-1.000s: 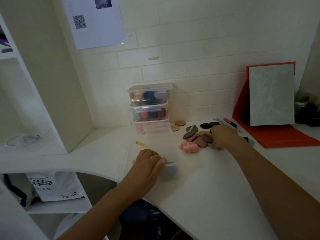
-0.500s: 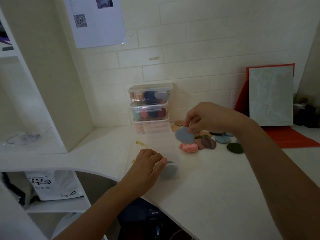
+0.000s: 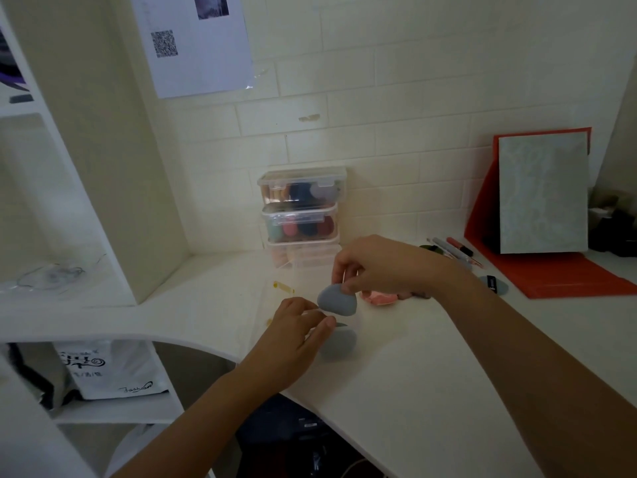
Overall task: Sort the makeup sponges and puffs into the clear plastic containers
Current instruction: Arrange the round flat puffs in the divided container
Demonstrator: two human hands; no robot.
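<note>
Grey puff (image 3: 336, 300) pinched below right hand (image 3: 379, 267); left hand (image 3: 293, 334) grips container (image 3: 303, 288).

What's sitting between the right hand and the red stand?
Head view: between right hand and red stand lie a grey puff with a dark strap, a few pens farther back, and a dark green puff beside them.

Looks like a home vanity corner: white tabletop (image 3: 413, 357) built into open shelves (image 3: 69, 294) against a pale brick-pattern wall (image 3: 396, 98), folding mirror (image 3: 543, 194) in a red stand, stacked clear boxes (image 3: 303, 188) of sponges (image 3: 293, 230), makeup pens (image 3: 455, 248), printed sheet (image 3: 196, 63) taped up, shopping bag (image 3: 110, 370) below.
</note>
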